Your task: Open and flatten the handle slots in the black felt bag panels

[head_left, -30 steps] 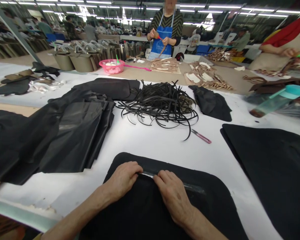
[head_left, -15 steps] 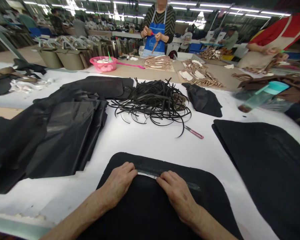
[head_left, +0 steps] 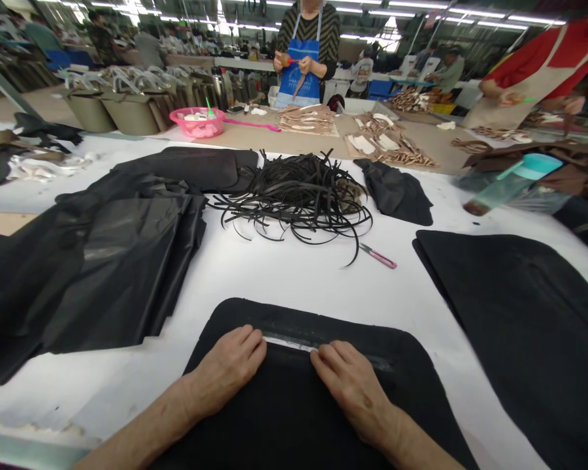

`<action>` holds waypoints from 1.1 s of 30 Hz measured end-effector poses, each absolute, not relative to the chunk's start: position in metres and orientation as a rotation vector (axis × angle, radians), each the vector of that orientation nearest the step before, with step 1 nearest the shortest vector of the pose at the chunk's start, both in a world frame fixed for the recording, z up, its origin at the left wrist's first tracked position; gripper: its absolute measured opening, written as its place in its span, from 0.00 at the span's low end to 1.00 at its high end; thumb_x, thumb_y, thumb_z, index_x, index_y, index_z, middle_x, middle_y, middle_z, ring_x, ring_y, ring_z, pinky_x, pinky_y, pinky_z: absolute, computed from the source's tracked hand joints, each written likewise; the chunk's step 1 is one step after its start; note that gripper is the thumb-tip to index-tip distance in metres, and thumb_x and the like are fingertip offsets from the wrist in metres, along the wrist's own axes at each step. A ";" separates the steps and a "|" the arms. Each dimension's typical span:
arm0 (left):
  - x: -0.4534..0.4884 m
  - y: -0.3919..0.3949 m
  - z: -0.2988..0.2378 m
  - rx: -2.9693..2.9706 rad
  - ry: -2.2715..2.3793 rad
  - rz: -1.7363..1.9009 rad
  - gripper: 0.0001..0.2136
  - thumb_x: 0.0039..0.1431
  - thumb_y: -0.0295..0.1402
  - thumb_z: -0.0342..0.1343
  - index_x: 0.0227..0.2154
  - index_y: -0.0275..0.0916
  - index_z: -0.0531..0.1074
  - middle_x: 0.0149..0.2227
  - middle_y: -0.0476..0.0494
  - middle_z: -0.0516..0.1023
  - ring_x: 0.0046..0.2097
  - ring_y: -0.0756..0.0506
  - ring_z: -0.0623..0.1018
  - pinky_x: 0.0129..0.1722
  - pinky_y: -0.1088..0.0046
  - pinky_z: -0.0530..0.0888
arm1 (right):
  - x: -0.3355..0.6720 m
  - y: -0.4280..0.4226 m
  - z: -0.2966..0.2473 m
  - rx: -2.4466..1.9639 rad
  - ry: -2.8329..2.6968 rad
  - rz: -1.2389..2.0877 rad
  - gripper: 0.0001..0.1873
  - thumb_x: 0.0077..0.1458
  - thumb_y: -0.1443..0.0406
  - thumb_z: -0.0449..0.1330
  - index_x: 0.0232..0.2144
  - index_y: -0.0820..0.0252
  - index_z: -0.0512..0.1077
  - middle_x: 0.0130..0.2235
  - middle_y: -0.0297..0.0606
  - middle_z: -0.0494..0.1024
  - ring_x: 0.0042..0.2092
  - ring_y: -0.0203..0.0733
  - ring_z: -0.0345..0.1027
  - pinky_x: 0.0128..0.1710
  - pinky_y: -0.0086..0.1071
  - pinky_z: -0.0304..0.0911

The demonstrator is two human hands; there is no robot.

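Observation:
A large black panel (head_left: 294,405) with rounded corners lies flat in front of me. Across its upper part runs a narrow slit with a white strip (head_left: 289,343) showing. At the strip's left end, my left hand (head_left: 235,362) is closed, its curled fingers pinching the black material along the edge. My right hand (head_left: 350,378) pinches the same edge at the right end, fingers bent and pressed together. The fingertips of both hands are partly hidden. Beyond the panel, small pink-handled thread snips (head_left: 379,256) rest on the white table (head_left: 274,274).
A heap of thin black strips (head_left: 298,189) lies ahead. Black sheets (head_left: 122,261) are piled left; more black panels (head_left: 519,326) lie right, below a bottle with a turquoise lid (head_left: 519,183). A pink basket (head_left: 198,127) stands farther back. Two co-workers stand across the table.
The view has shifted slightly. My hands have drawn a little apart along the edge, and the white strip between them looks straighter and longer.

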State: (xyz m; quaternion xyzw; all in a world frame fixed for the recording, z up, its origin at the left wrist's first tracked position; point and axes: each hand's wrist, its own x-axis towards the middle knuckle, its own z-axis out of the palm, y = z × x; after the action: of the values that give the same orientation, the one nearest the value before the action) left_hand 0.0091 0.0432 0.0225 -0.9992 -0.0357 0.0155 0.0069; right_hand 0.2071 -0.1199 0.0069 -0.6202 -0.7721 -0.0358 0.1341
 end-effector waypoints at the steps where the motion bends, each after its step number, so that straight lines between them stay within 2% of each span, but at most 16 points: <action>1: 0.009 0.043 0.022 -3.100 -0.078 0.035 0.12 0.58 0.19 0.42 0.41 0.30 0.67 0.38 0.37 0.71 0.37 0.43 0.69 0.37 0.65 0.71 | 0.207 -0.120 0.007 -1.786 -2.255 -0.129 0.14 0.58 0.75 0.47 0.44 0.70 0.68 0.35 0.43 0.70 0.35 0.43 0.60 0.35 0.37 0.60; 6: 0.003 0.041 0.018 -3.016 0.024 -0.037 0.14 0.57 0.19 0.43 0.44 0.27 0.67 0.43 0.32 0.71 0.42 0.40 0.70 0.41 0.63 0.71 | 0.207 -0.121 0.006 -1.740 -2.311 -0.256 0.17 0.58 0.76 0.44 0.44 0.73 0.68 0.36 0.46 0.71 0.36 0.45 0.61 0.36 0.38 0.61; 10: 0.000 0.038 0.021 -3.027 -0.018 0.057 0.14 0.57 0.19 0.42 0.45 0.28 0.67 0.43 0.32 0.71 0.43 0.40 0.70 0.42 0.62 0.70 | 0.206 -0.120 0.007 -1.734 -2.326 -0.305 0.17 0.58 0.76 0.42 0.44 0.73 0.68 0.35 0.46 0.71 0.35 0.44 0.62 0.35 0.37 0.61; 16: 0.001 0.023 0.021 -3.010 -0.193 0.155 0.21 0.56 0.21 0.42 0.54 0.26 0.59 0.45 0.33 0.71 0.46 0.39 0.70 0.47 0.62 0.69 | 0.207 -0.121 0.006 -1.731 -2.338 -0.325 0.17 0.58 0.77 0.43 0.44 0.72 0.68 0.34 0.45 0.71 0.34 0.44 0.61 0.35 0.37 0.62; 22: 0.008 0.010 0.013 -2.899 -0.255 0.225 0.24 0.54 0.20 0.41 0.55 0.27 0.58 0.45 0.31 0.71 0.46 0.37 0.70 0.47 0.58 0.70 | 0.210 -0.125 0.005 -1.751 -2.374 -0.245 0.16 0.57 0.76 0.47 0.46 0.70 0.66 0.34 0.43 0.70 0.34 0.43 0.60 0.34 0.36 0.61; 29: 0.023 -0.003 0.024 -2.854 -0.354 0.298 0.27 0.54 0.22 0.43 0.59 0.38 0.55 0.39 0.33 0.73 0.40 0.37 0.74 0.40 0.55 0.72 | 0.207 -0.121 0.012 -1.835 -2.394 -0.110 0.19 0.54 0.73 0.55 0.50 0.65 0.64 0.35 0.38 0.69 0.34 0.41 0.58 0.35 0.36 0.57; 33: 0.032 -0.009 0.027 -2.819 -0.366 0.390 0.30 0.54 0.23 0.45 0.60 0.44 0.49 0.36 0.34 0.74 0.37 0.35 0.74 0.34 0.55 0.72 | 0.205 -0.118 0.016 -1.890 -2.396 -0.073 0.23 0.53 0.73 0.58 0.51 0.64 0.62 0.36 0.37 0.69 0.36 0.41 0.59 0.36 0.36 0.57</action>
State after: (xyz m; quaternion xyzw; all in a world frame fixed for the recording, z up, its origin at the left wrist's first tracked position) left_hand 0.0325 -0.0092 0.0272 -0.9734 -0.1264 0.1347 0.1359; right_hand 0.2050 -0.1180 0.0158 -0.6186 -0.7841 -0.0240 0.0445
